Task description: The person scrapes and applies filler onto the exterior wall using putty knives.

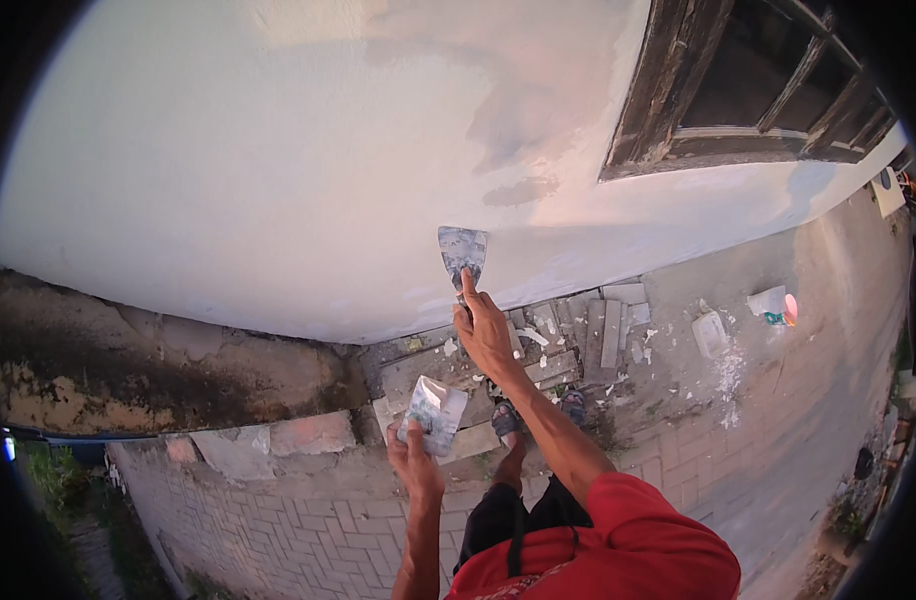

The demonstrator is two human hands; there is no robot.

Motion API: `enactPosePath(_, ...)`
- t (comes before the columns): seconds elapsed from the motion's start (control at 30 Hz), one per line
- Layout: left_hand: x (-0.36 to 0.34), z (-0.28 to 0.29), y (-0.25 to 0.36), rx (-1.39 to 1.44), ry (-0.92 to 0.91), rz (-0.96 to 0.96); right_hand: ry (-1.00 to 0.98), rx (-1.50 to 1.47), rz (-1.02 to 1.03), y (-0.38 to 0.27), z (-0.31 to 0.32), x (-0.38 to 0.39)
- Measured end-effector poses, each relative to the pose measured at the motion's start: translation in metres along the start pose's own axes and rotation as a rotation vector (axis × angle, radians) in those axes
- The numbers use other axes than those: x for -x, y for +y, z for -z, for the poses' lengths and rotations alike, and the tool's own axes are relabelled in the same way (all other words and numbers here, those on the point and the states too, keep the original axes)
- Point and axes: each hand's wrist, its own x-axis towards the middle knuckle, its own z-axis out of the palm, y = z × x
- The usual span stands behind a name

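My right hand [488, 338] grips a putty knife [463, 250] with a wide, smeared metal blade. Its index finger is stretched along the blade's base. The blade is at the white wall [248, 190], below a grey, uneven patch [521, 191]; whether it touches cannot be told. Lower and to the left, my left hand [415, 466] holds a flat, roughly rectangular metal plate [446, 425] by its near edge, thumb on top. A pale lump of putty [434, 392] sits near the plate's far edge, with grey smears around it.
A weathered wooden window [678, 75] is at the upper right. Planks [611, 333] and white flakes lie at the wall's foot, near my sandalled feet [505, 418]. Farther right are a white container [711, 334], spilled white powder [728, 380] and an open bag [768, 301]. A stained low ledge [178, 365] runs left.
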Motion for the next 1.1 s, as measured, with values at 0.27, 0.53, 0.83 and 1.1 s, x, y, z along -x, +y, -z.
enactPosePath(0.27,-0.002,-0.008,0.011,0.041,-0.033,-0.061,0.356,-0.166,-0.019,-0.014,0.043,-0.025)
enactPosePath(0.53,0.009,-0.047,0.046,0.136,-0.093,-0.117,-0.051,0.020,0.052,-0.015,0.148,0.047)
enactPosePath(0.83,0.008,-0.143,0.165,0.402,-0.488,0.004,-0.438,-0.285,0.119,-0.123,0.333,0.015)
enactPosePath(1.1,0.037,-0.164,0.193,0.441,-0.521,-0.002,-0.426,-0.125,0.394,-0.129,0.319,0.007)
